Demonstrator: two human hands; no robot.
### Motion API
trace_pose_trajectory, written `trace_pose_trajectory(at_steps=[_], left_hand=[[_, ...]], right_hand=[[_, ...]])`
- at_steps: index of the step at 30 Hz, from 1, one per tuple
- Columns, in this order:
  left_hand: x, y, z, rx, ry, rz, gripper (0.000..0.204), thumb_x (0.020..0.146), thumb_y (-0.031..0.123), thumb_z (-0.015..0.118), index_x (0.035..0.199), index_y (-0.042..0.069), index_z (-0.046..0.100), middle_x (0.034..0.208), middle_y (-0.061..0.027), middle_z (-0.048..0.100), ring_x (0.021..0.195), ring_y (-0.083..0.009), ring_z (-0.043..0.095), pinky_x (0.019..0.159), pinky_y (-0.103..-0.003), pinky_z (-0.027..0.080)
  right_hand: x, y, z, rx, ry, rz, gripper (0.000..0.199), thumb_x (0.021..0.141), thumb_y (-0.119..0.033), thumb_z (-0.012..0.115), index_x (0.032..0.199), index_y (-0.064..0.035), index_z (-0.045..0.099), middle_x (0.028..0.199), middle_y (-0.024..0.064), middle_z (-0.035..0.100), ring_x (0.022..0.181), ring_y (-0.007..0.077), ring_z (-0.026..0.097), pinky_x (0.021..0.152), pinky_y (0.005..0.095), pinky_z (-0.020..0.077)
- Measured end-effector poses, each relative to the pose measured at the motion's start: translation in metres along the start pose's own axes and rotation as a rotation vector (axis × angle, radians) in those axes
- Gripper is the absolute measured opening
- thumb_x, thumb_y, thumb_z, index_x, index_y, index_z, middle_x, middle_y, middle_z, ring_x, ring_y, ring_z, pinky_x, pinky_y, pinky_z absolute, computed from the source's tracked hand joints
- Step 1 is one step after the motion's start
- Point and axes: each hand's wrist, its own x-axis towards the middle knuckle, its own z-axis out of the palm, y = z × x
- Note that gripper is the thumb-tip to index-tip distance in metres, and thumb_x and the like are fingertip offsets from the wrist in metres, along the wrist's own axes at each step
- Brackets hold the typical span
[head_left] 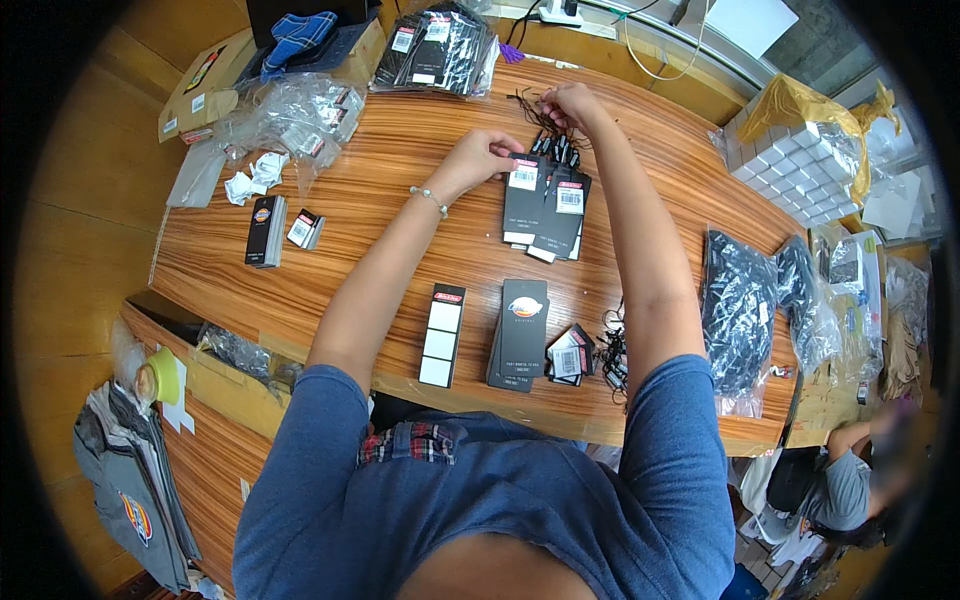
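A fanned pile of black hang tags (545, 215) with white barcode stickers lies on the striped wooden table, their black strings and small clips (556, 146) gathered at the far end. My left hand (485, 156) is closed at the top left corner of the pile, fingertips on one tag's edge. Just beyond, my right hand (571, 106) pinches the black strings. Closer to me are a stack of black tags with an oval logo (518, 335), a long black card with white panels (441, 335), a few small stickered tags (568, 357) and loose black strings (612, 350).
At the left are a tag stack (263, 232), small tags (304, 229), crumpled paper (257, 178) and plastic bags (305, 120). A bag of packed tags (433, 50) sits at the back. Bagged black strings (738, 310) and white boxes (795, 165) line the right. Another person (842, 490) is at lower right.
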Motion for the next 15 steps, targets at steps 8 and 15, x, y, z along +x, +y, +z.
trace_pose_trajectory(at_steps=[8,15], left_hand=[[0.001,0.01,0.006,-0.117,-0.046,-0.079,0.024,0.075,0.004,0.065,0.097,-0.002,0.06,0.074,0.0005,0.051,0.06,-0.0061,0.051,0.053,-0.017,0.044],[-0.013,0.016,0.002,0.043,0.019,-0.046,0.025,0.078,0.007,0.062,0.101,-0.001,0.057,0.074,-0.0003,0.053,0.06,-0.007,0.053,0.053,-0.019,0.046]], right_hand=[[-0.013,0.001,-0.001,-0.336,0.331,-0.243,0.021,0.075,-0.018,0.062,0.088,-0.0012,0.061,0.075,0.0129,0.062,0.064,0.0196,0.06,0.06,0.0318,0.048],[-0.095,0.023,-0.035,-0.474,0.192,-0.384,0.031,0.073,-0.025,0.064,0.091,-0.0008,0.057,0.075,0.0136,0.06,0.071,0.0205,0.058,0.063,0.0309,0.045]])
